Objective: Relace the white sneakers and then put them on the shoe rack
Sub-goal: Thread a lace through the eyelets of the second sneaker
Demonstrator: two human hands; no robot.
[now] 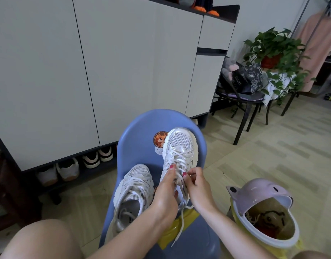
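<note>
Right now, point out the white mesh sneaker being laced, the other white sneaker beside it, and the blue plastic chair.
Laced white mesh sneaker (180,141), head view, mesh toe.
Other white sneaker (139,171), head view, mesh toe.
Blue plastic chair (140,126), head view, bare backrest.

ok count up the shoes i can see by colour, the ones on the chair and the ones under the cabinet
White sneakers on the blue chair: 2, left sneaker and right sneaker
Pale shoes under the cabinet: 2
Black-and-white shoes under the cabinet: 2
Total: 6
</note>
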